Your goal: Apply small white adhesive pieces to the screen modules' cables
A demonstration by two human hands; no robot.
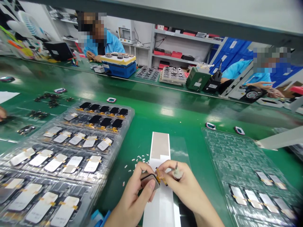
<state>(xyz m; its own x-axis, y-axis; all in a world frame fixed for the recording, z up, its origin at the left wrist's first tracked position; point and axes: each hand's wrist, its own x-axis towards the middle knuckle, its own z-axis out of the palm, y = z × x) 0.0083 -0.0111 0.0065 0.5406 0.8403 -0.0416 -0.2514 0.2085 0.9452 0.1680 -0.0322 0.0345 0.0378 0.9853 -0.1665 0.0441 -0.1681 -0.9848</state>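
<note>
My left hand (139, 192) grips a small rounded display module (150, 182) by its edges, thumb across its face. An orange flex cable (161, 179) sticks out of the module's right side. The fingertips of my right hand (176, 179) are pinched at that cable. A small pale object with a dark tip (177, 172) shows at the right hand's knuckles; I cannot make out what it is. Both hands are over a long white strip of backing paper (160, 145) on the green mat. Small white scraps (139, 159) are scattered left of the strip.
At left, a clear tray (129, 126) holds several display modules. Another clear tray (222, 157), at right, has several modules near its front. A hand (2, 113) shows at the left edge. Across the bench two people in blue sit near a blue box (121, 68) and a green device (198, 78).
</note>
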